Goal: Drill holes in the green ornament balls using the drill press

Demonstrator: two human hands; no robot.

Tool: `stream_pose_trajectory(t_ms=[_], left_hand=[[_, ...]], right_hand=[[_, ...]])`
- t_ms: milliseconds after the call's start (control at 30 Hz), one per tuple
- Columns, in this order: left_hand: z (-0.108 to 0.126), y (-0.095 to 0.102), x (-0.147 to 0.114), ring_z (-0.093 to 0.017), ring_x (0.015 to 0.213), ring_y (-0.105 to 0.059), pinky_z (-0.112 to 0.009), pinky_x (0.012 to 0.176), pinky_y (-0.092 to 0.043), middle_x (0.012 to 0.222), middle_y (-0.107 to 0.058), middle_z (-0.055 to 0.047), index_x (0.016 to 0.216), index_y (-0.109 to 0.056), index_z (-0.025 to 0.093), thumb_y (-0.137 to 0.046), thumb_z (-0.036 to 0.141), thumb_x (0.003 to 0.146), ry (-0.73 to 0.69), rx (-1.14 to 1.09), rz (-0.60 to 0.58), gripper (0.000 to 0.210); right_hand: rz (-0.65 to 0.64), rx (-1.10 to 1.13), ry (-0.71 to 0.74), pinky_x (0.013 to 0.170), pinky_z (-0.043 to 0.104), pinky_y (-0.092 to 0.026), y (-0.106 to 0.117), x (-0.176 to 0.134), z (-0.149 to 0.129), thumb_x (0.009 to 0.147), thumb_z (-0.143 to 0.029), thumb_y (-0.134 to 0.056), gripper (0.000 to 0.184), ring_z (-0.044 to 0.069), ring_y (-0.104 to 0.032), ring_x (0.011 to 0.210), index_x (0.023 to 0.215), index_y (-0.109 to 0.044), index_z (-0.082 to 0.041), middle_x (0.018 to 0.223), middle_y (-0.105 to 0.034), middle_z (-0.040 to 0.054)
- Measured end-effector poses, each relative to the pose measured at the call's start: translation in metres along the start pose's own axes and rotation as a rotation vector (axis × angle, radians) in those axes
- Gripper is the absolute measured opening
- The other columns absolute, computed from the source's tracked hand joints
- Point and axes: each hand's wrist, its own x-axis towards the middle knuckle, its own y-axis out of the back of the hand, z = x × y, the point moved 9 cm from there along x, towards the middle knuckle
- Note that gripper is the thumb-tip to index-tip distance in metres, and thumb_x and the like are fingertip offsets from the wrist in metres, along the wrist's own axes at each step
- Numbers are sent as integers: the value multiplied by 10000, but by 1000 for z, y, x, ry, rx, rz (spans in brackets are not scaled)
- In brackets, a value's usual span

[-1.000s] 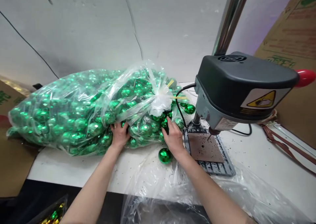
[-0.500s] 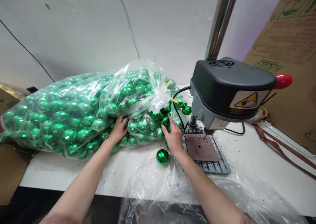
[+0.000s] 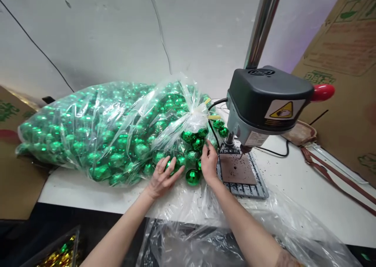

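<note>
A large clear plastic bag [image 3: 96, 129] full of shiny green faceted balls lies across the table, its gathered neck [image 3: 197, 118] tied at the right end. My left hand [image 3: 164, 177], a ring on one finger, rests with spread fingers against the lower front of the bag near that end. Loose green balls [image 3: 197, 143] lie below the neck. Beside them is my right hand [image 3: 209, 165], its fingers slightly bent and apart, holding nothing visible; its fingertips are close to the balls. One single green ball [image 3: 192, 177] sits on the table between my hands.
Right of my right hand stands a small drill press [image 3: 270, 102] with a red-tipped handle, over a brown plate [image 3: 237, 169]. Clear plastic sheeting [image 3: 199, 239] drapes over the front edge. Cardboard boxes [image 3: 337, 82], a brown strap [image 3: 331, 180] and a black cable [image 3: 276, 153] are also around.
My left hand has moved right along the bag's front, toward the loose ball. The bag's tied end has shifted slightly. My right hand stays beside the balls.
</note>
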Motion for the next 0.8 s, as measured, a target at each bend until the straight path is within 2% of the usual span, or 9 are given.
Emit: stream_pose_trajectory(t_ms=[100,200,267,433,567,700,800], left_hand=[[-3,-4,-6,-350,1375,-491,-525,1048,-523,1361,-615,-161,1341,-644,274,-604,98,865,58,-32,-8,509],[-2,4,-12,-325,1363,-518,-493,1052,-533,1395,-593,-152,1371,-613,282,-630,89,862,101,-82,29,545],[1,8,-12,-322,1337,-538,-480,1042,-540,1393,-585,-164,1375,-606,265,-643,88,858,138,-90,12,548],[5,10,3,-321,1184,-601,-483,981,-551,1273,-626,-182,1372,-604,212,-618,83,859,283,-43,-116,529],[9,21,17,-299,1136,-611,-467,982,-537,1206,-633,-163,1376,-590,205,-616,76,862,383,-90,-56,530],[31,27,32,-300,1203,-595,-438,997,-524,1351,-565,-184,1400,-568,232,-621,95,880,329,-160,5,540],[41,21,49,-315,1227,-591,-435,986,-523,1528,-446,-203,1452,-525,246,-614,126,892,262,-149,-32,579]], right_hand=[[-5,-19,-28,974,428,-571,4,1,9,944,-437,-576,398,182,-640,1108,1235,-599,-167,1231,-646,87],[-9,-46,-37,984,433,-566,7,3,15,944,-436,-576,392,182,-639,1110,1229,-603,-168,1228,-647,86],[-16,-66,-35,988,435,-564,8,2,17,943,-435,-577,394,184,-637,1116,1233,-602,-169,1236,-644,87],[-49,-122,-11,996,444,-561,5,-4,15,940,-430,-583,404,190,-633,1132,1248,-594,-169,1249,-639,89],[-70,-167,-2,1000,451,-560,7,-9,12,938,-425,-588,412,197,-629,1147,1258,-588,-166,1259,-633,91],[-83,-209,10,1010,460,-557,11,-13,7,941,-421,-583,424,203,-625,1161,1284,-574,-170,1276,-625,95],[-99,-241,24,1025,473,-548,13,-12,4,941,-421,-582,443,211,-616,1182,1309,-558,-175,1300,-614,99]])
